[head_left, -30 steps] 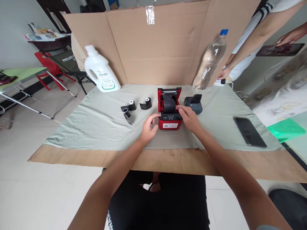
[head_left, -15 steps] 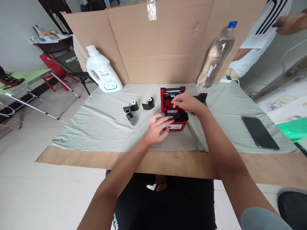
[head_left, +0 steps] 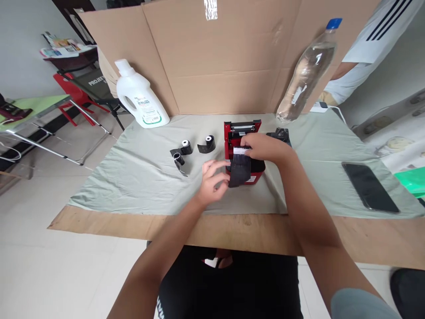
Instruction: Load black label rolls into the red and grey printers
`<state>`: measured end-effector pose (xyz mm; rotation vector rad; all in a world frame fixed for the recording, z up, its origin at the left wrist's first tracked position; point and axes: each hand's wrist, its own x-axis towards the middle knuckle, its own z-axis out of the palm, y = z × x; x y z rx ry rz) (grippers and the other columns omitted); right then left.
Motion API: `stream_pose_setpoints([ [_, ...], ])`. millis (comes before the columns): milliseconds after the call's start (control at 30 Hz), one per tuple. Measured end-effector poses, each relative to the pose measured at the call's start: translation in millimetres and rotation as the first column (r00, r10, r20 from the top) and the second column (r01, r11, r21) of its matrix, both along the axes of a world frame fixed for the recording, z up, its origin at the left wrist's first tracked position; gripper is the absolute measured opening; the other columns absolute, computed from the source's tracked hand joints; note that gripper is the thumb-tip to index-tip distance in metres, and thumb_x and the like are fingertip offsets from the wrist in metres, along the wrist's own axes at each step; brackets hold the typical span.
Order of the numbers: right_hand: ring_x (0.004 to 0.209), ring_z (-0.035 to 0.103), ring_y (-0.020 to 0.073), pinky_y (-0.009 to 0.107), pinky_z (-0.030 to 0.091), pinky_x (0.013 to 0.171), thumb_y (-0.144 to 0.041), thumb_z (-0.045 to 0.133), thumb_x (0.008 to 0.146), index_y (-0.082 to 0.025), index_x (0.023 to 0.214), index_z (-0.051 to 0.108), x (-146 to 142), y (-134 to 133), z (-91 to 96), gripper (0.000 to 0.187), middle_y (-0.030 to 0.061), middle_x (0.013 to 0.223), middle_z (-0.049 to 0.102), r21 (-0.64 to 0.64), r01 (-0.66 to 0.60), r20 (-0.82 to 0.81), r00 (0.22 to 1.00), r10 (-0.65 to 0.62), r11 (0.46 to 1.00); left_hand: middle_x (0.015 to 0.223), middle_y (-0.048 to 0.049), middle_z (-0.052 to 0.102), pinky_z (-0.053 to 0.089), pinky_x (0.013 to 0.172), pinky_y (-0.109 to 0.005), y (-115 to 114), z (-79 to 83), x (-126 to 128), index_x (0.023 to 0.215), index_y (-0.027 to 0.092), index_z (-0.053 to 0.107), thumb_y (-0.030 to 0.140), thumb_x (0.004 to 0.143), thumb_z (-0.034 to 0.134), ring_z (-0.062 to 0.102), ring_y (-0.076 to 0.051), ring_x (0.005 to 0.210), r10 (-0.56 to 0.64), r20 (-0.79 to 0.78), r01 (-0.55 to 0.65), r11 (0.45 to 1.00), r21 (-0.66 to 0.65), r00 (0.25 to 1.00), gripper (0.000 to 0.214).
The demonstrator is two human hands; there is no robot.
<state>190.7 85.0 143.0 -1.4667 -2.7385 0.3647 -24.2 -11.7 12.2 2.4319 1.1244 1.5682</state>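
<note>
A small red printer (head_left: 227, 133) stands on the cloth with its lid raised. My right hand (head_left: 265, 147) is above its opening, fingers closed on a roll of black paper (head_left: 241, 170). The roll's pale end faces left, and its loose black strip hangs down over the printer's front. My left hand (head_left: 214, 181) is at the printer's front left, fingers bent and apart, fingertips at the strip's left edge; whether they touch it I cannot tell. To the left lie several small black rolls, one a roll with a white core (head_left: 208, 142).
A white jug (head_left: 142, 102) and a clear bottle with a blue cap (head_left: 307, 73) stand before the cardboard screen (head_left: 222, 57). Black crumpled material (head_left: 281, 134) lies right of the printer. A phone (head_left: 370, 186) rests at the right. A person stands behind the screen.
My right hand has lifted the black paper roll, and its strip now hangs over the printer's front. My left hand has drawn slightly left and down from the printer's front edge.
</note>
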Motion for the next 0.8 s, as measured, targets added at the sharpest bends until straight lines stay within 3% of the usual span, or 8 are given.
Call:
stream_pose_setpoints([
  [100, 0.095, 0.061, 0.0238, 0.033, 0.042, 0.079, -0.018, 0.056, 0.090, -0.018, 0.103, 0.063, 6.9, -17.2, 11.9, 0.015, 0.0111, 0.112, 0.069, -0.001, -0.116, -0.205, 0.972, 0.114, 0.993, 0.113, -0.0089, 0.075, 0.051, 0.095, -0.043, 5.6, 3.6, -3.2, 0.094, 0.023, 0.070, 0.028, 0.100, 0.056, 0.066, -0.024, 0.107, 0.016, 0.271, 0.014, 0.994, -0.110, 0.962, 0.016],
  [233, 0.090, 0.058, 0.0217, 0.032, 0.042, 0.077, -0.017, 0.053, 0.091, -0.020, 0.103, 0.061, -8.4, -41.0, 16.4, 0.015, 0.0092, 0.111, 0.065, -0.005, -0.285, -0.346, 0.900, 0.266, 0.958, 0.086, -0.0010, 0.071, 0.053, 0.074, -0.030, 13.1, 4.4, -6.3, 0.119, 0.023, 0.067, 0.051, 0.101, 0.062, 0.066, -0.015, 0.074, -0.045, 0.612, 0.210, 0.957, -0.201, 0.789, 0.033],
  [367, 0.089, 0.057, 0.0197, 0.031, 0.042, 0.075, -0.019, 0.054, 0.092, -0.020, 0.105, 0.060, -28.6, -48.5, 6.1, 0.014, 0.0096, 0.116, 0.061, -0.016, -0.315, -0.415, 0.865, 0.280, 0.949, 0.062, 0.0055, 0.057, 0.047, 0.060, -0.024, 11.9, 5.4, -10.7, 0.105, 0.020, 0.072, 0.058, 0.094, 0.071, 0.054, -0.010, 0.055, 0.030, 0.654, 0.235, 0.919, -0.315, 0.756, 0.040],
  [467, 0.092, 0.059, 0.0215, 0.031, 0.042, 0.076, -0.033, 0.060, 0.096, -0.020, 0.108, 0.062, -35.5, -43.7, -1.3, 0.018, 0.0079, 0.106, 0.065, -0.102, -0.286, -0.500, 0.843, 0.200, 0.953, 0.076, 0.0023, 0.065, 0.050, 0.067, -0.024, 11.1, 5.7, -13.9, 0.109, 0.021, 0.073, 0.053, 0.089, 0.080, 0.059, -0.011, 0.065, 0.064, 0.671, 0.201, 0.929, -0.310, 0.739, 0.038],
  [567, 0.081, 0.060, 0.0194, 0.031, 0.042, 0.074, -0.035, 0.056, 0.098, -0.019, 0.105, 0.064, -38.1, -36.7, -7.9, 0.019, 0.0035, 0.087, 0.065, -0.212, -0.237, -0.560, 0.824, 0.081, 0.948, 0.086, 0.0000, 0.067, 0.051, 0.074, -0.025, 13.3, 4.9, -16.1, 0.116, 0.023, 0.073, 0.051, 0.087, 0.082, 0.061, -0.012, 0.075, 0.049, 0.684, 0.189, 0.944, -0.269, 0.728, 0.041],
  [700, 0.075, 0.056, 0.0163, 0.030, 0.040, 0.071, -0.026, 0.064, 0.089, -0.019, 0.103, 0.064, -41.7, -31.2, -17.4, 0.015, 0.0004, 0.085, 0.063, -0.170, -0.295, -0.651, 0.750, 0.118, 0.940, 0.074, 0.0023, 0.060, 0.047, 0.065, -0.024, 16.6, 3.3, -17.2, 0.113, 0.022, 0.075, 0.057, 0.090, 0.077, 0.055, -0.010, 0.065, 0.083, 0.671, 0.171, 0.937, -0.303, 0.737, 0.042],
  [800, 0.078, 0.056, 0.0175, 0.031, 0.041, 0.072, -0.032, 0.065, 0.090, -0.019, 0.106, 0.066, -44.7, -30.3, -23.2, 0.020, 0.0013, 0.088, 0.064, -0.159, -0.274, -0.670, 0.736, 0.100, 0.949, 0.075, 0.0018, 0.061, 0.048, 0.066, -0.025, 17.8, 1.5, -17.5, 0.108, 0.022, 0.076, 0.056, 0.088, 0.080, 0.055, -0.011, 0.065, 0.094, 0.665, 0.138, 0.948, -0.288, 0.741, 0.039],
])
